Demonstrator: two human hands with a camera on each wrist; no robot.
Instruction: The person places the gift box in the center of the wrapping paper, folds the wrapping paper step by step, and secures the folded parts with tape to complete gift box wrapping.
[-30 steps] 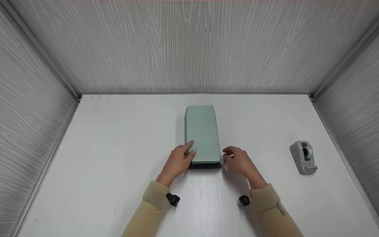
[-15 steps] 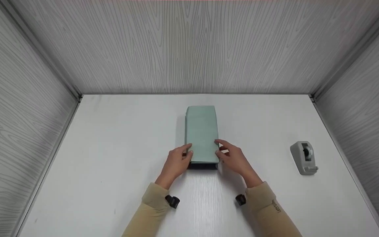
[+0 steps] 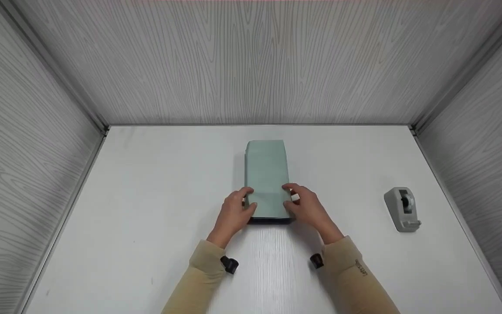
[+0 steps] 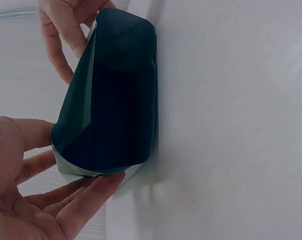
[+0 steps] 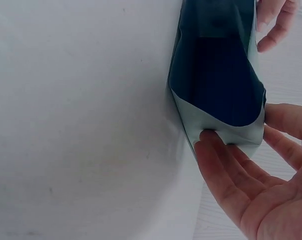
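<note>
A long pale green paper bag (image 3: 267,172) lies on the table, its mouth toward me. Both wrist views look into that mouth, dark blue-green inside, with a thin paper rim (image 4: 108,173) that bulges unevenly. My left hand (image 3: 232,212) holds the left side near the mouth, thumb on the top face and fingers along the side. Opposite it, my right hand (image 3: 308,208) grips the right side, its thumb and index finger at the top edge. In the right wrist view several fingertips (image 5: 209,137) press against the bag's side wall (image 5: 191,116).
A grey tape dispenser (image 3: 402,210) with a roll in it stands at the right of the white table (image 3: 168,174). Grey wood-grain panels (image 3: 251,65) wall the table at the back and both sides.
My right hand has moved left from beside the bag onto its right edge. The left hand has stayed at the left side. The top face at the mouth sits slightly lower and nearer.
</note>
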